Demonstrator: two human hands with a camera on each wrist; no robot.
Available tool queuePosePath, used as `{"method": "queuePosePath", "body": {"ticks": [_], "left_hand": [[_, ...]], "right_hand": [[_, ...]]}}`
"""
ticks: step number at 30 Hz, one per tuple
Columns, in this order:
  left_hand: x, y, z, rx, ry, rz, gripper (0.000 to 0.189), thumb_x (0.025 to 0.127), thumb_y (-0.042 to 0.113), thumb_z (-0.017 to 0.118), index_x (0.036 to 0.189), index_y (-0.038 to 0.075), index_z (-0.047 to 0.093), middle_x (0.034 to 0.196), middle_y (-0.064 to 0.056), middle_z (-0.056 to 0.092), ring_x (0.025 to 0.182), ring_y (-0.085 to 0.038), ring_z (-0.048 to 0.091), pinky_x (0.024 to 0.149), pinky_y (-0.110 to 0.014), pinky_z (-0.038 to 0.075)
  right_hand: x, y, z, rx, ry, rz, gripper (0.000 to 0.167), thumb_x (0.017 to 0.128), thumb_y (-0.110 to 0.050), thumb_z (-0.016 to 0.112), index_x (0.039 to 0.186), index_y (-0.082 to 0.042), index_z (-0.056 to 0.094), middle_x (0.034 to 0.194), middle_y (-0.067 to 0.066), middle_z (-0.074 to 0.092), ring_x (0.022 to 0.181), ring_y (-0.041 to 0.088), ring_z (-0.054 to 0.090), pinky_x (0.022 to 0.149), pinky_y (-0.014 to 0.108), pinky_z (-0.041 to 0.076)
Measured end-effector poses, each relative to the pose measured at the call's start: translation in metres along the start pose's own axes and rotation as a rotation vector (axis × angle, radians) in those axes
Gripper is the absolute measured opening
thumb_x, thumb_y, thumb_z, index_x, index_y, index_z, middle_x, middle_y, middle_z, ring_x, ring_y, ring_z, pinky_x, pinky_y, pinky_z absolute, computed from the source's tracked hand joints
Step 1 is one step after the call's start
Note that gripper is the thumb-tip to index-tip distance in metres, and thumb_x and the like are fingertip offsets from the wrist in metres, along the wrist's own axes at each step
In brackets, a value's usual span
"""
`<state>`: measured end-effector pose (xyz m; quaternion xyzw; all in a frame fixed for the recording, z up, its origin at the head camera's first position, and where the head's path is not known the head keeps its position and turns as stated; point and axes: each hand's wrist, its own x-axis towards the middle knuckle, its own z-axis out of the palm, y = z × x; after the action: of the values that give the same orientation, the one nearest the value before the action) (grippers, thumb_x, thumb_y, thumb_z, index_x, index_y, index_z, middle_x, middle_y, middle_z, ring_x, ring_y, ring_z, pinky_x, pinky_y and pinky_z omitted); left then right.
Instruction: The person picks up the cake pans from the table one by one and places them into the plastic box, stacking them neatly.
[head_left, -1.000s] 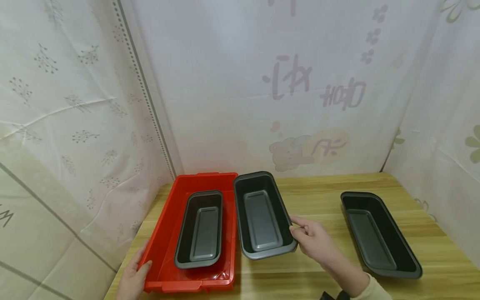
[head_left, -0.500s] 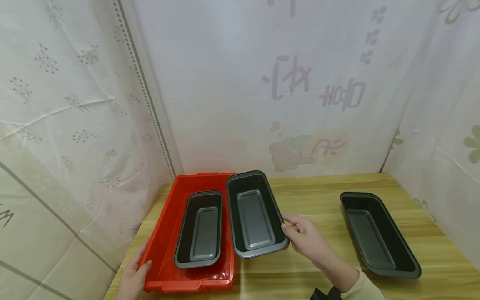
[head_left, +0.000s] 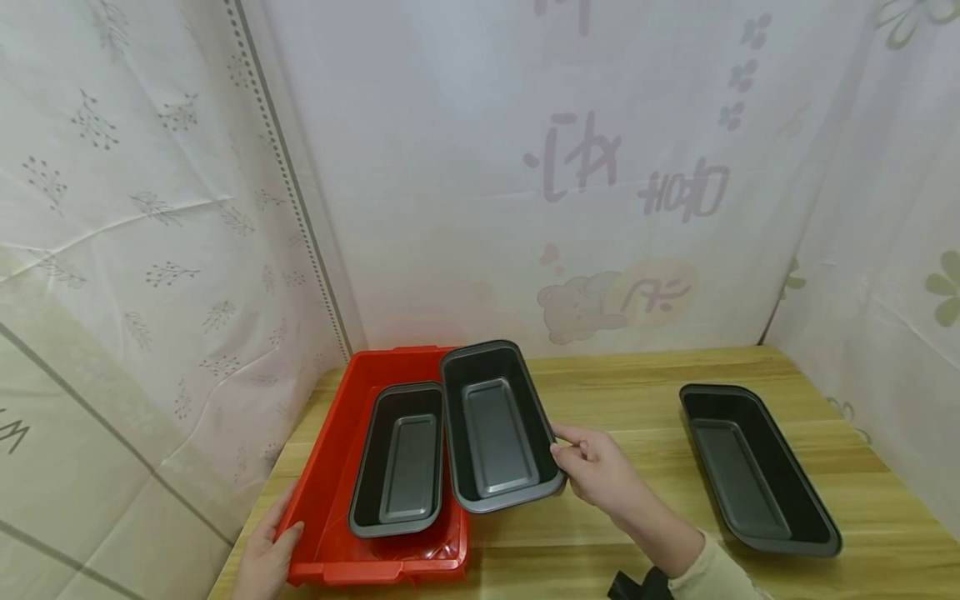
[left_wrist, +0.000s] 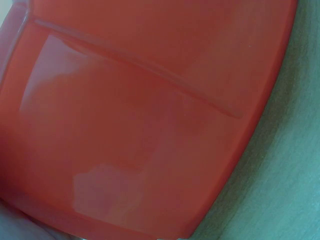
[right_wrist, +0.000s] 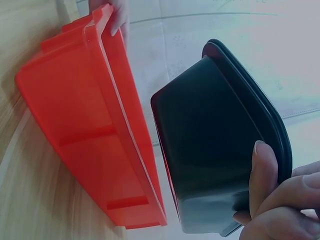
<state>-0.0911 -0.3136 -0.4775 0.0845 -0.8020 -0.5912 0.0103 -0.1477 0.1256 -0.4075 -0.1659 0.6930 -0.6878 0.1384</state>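
My right hand [head_left: 596,471] pinches the right rim of a dark grey loaf pan [head_left: 497,433] near its front corner. This pan is raised above the table and overlaps the right wall of a red plastic tray [head_left: 330,500] in the head view. From the right wrist, the pan's outer side [right_wrist: 215,125] stands apart from the tray's wall [right_wrist: 80,115], with fingers curled at its rim. A second loaf pan [head_left: 408,467] lies inside the tray. At the tray's front left corner my left hand [head_left: 266,546] grips the rim, thumb on top. The left wrist view is filled by the red tray wall [left_wrist: 125,125].
A third loaf pan [head_left: 757,475] sits on the wooden table [head_left: 615,383] at the right. Printed cloth hangs [head_left: 450,167] behind and at both sides of the table. A black object [head_left: 637,586] shows beside the right sleeve at the bottom edge.
The pan in my right hand has moved left, from beside the tray to over its right wall. My left hand and the tray stay where they were.
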Motion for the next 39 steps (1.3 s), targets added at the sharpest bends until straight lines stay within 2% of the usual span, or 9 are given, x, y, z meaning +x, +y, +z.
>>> {"method": "queuePosePath", "body": {"ticks": [12,13,16,19,22,24,26,31,39], "left_hand": [[-0.001,-0.003,0.0,-0.001,0.016,0.052,0.059,0.101,-0.002,0.04,0.152,-0.006,0.012,0.145,-0.036,0.023,0.093,0.009,0.053,0.075,-0.032,0.054],[-0.001,-0.004,-0.001,-0.003,0.018,0.056,0.059,0.101,-0.002,0.041,0.153,-0.006,0.013,0.144,-0.031,0.029,0.093,0.009,0.053,0.075,-0.031,0.054],[-0.001,-0.005,-0.002,-0.027,0.024,0.073,0.059,0.101,-0.001,0.043,0.153,-0.004,0.015,0.134,0.004,0.047,0.094,0.009,0.053,0.074,-0.029,0.053],[-0.001,-0.006,-0.002,-0.037,0.027,0.07,0.06,0.101,0.0,0.045,0.153,-0.003,0.016,0.122,0.023,0.043,0.095,0.009,0.054,0.075,-0.028,0.053],[-0.001,-0.004,-0.001,-0.023,0.02,0.044,0.06,0.101,0.0,0.043,0.153,-0.004,0.014,0.137,-0.001,0.043,0.095,0.011,0.052,0.077,-0.029,0.053],[-0.001,-0.002,0.0,-0.006,0.023,0.028,0.059,0.101,-0.002,0.042,0.153,-0.005,0.014,0.144,-0.022,0.033,0.094,0.011,0.052,0.077,-0.031,0.053],[-0.001,-0.001,0.001,0.003,0.019,0.017,0.059,0.101,-0.003,0.04,0.153,-0.006,0.013,0.147,-0.033,0.023,0.094,0.011,0.051,0.077,-0.032,0.053],[-0.001,0.002,0.001,0.005,0.009,-0.006,0.059,0.101,-0.005,0.038,0.153,-0.005,0.011,0.148,-0.035,0.022,0.092,0.012,0.05,0.078,-0.033,0.053],[-0.002,0.0,0.0,0.017,0.018,0.021,0.059,0.101,-0.005,0.04,0.152,-0.007,0.012,0.147,-0.035,0.023,0.093,0.012,0.05,0.077,-0.032,0.053]], "right_hand": [[0.007,-0.002,0.008,0.013,-0.029,-0.035,0.045,0.102,-0.006,0.044,0.141,0.014,0.039,0.061,0.002,0.062,0.036,0.0,0.027,0.037,0.016,0.024],[0.008,-0.001,0.009,0.013,-0.032,-0.041,0.044,0.102,-0.005,0.044,0.141,0.014,0.039,0.061,0.002,0.063,0.035,0.0,0.027,0.037,0.016,0.023],[0.01,-0.001,0.011,0.022,-0.044,-0.055,0.044,0.102,-0.005,0.043,0.14,0.015,0.039,0.065,0.003,0.066,0.035,0.0,0.028,0.036,0.016,0.023],[0.012,-0.001,0.014,0.028,-0.054,-0.062,0.044,0.101,-0.004,0.043,0.14,0.016,0.039,0.065,0.004,0.066,0.034,0.0,0.028,0.036,0.016,0.023],[0.013,-0.003,0.017,0.028,-0.061,-0.065,0.043,0.101,-0.004,0.043,0.139,0.016,0.039,0.065,0.003,0.066,0.034,0.0,0.028,0.035,0.016,0.022],[0.014,-0.003,0.019,0.027,-0.06,-0.06,0.043,0.101,-0.004,0.043,0.14,0.016,0.039,0.062,0.002,0.065,0.034,0.0,0.028,0.035,0.016,0.022],[0.016,-0.004,0.02,0.03,-0.06,-0.056,0.044,0.101,-0.004,0.043,0.14,0.016,0.039,0.062,0.002,0.064,0.034,0.0,0.028,0.036,0.016,0.022],[0.02,-0.003,0.025,0.049,-0.066,-0.061,0.045,0.1,-0.004,0.044,0.14,0.017,0.037,0.064,0.004,0.065,0.035,0.0,0.028,0.036,0.016,0.021],[0.024,-0.004,0.034,0.058,-0.081,-0.062,0.044,0.1,-0.003,0.045,0.14,0.016,0.039,0.055,-0.003,0.055,0.034,0.001,0.025,0.036,0.017,0.021]]}}
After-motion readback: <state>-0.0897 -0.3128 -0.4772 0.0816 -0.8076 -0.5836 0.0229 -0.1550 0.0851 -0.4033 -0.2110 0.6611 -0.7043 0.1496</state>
